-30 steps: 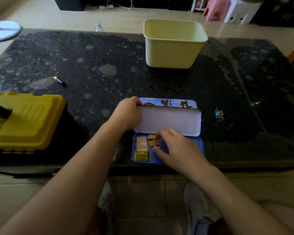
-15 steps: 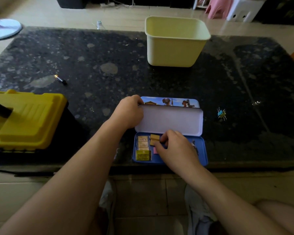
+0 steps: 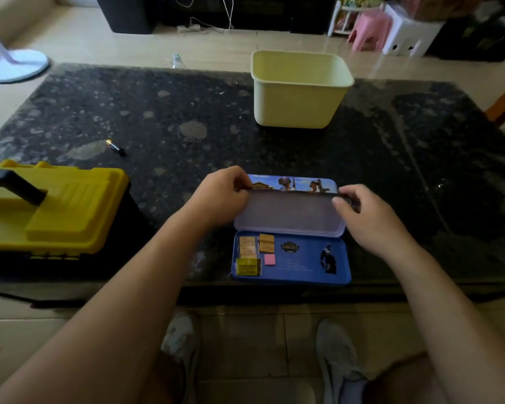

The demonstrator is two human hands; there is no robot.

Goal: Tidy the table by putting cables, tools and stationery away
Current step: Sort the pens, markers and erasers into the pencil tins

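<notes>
A blue pencil case (image 3: 303, 263) lies open at the table's near edge. Its base holds several small tan erasers (image 3: 266, 243), a yellow box (image 3: 247, 266) and a pink eraser (image 3: 269, 259) at the left end. A translucent inner tray (image 3: 289, 214) stands lifted between the base and the pictured lid (image 3: 292, 183). My left hand (image 3: 222, 196) pinches the tray's far left corner. My right hand (image 3: 368, 217) grips its far right corner. A small battery (image 3: 115, 147) lies apart on the table, left of centre.
A yellow toolbox (image 3: 56, 211) with a black handle sits at the left near edge. A pale yellow bin (image 3: 301, 88) stands at the back centre. The dark stone table (image 3: 187, 118) ends just below the case. My shoes show on the floor beneath.
My right hand left the erasers in the case base and moved up to the tray's right corner. The left hand stayed on the tray. The clip at right is out of sight.
</notes>
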